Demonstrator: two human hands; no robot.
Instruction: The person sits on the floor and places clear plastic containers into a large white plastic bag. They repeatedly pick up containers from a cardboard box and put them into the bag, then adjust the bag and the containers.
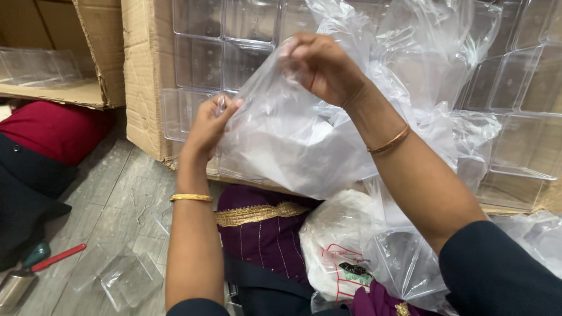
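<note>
I see my left hand [208, 126] pinching the left edge of a clear plastic bag [293, 140], and my right hand [319, 67] pinching its top edge, fingers pressed together, holding it up in the middle. Behind it, a cardboard box [143, 76] lies open, packed with clear plastic containers [225, 41]. Nearer, on the right, more bags [345, 246] rest on my lap. At near left a loose clear container [126, 281] and a red-handled tool [55, 257] lie on the grey floor [111, 193].

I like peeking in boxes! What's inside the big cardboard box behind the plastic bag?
Clear plastic containers fill the cardboard box. The plastic bag, held by both hands, covers its middle.
</note>
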